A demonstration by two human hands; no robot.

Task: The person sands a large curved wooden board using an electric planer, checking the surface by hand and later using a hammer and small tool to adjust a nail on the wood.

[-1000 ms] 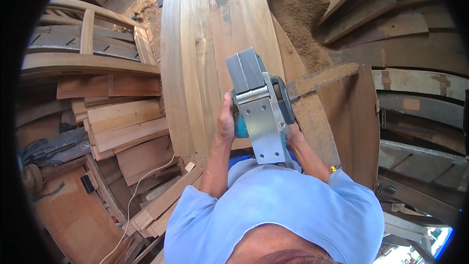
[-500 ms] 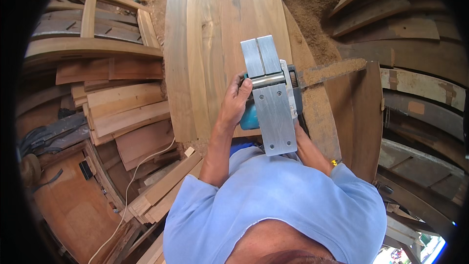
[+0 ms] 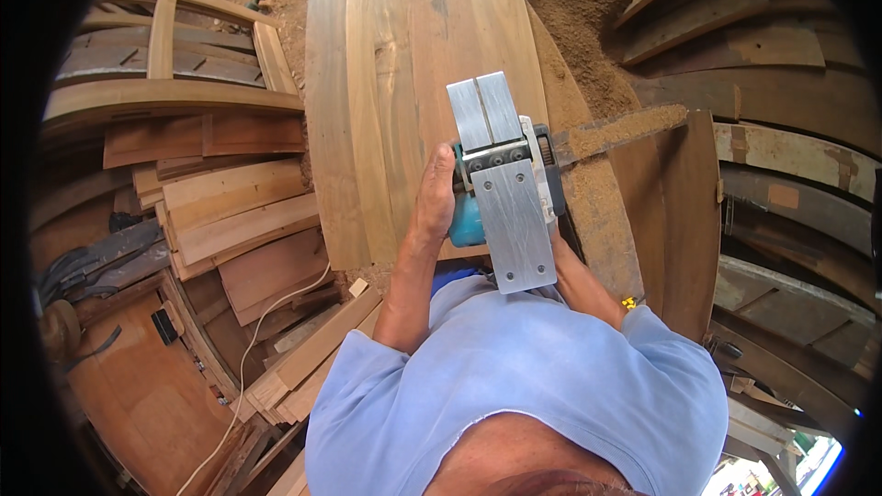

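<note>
Across the middle of the view runs a wide panel (image 3: 404,83) of glued boards, reaching away from the person. To its right lies a heap of sawdust (image 3: 588,9), and a strip (image 3: 625,129) dusted with it juts out beside the planer. On the left, short planks (image 3: 239,211) are stacked below a curved frame (image 3: 165,64); a white cord (image 3: 248,349) trails over the floor. Over the near end of the panel the person holds a planer (image 3: 501,184) turned sole-up — its grey metal plates face the camera, the teal body beneath. The left hand (image 3: 434,197) is wrapped around the planer's left side, fingers closed on the body. The right hand (image 3: 556,237) is mostly hidden behind the sole, so its grip cannot be told.
</note>
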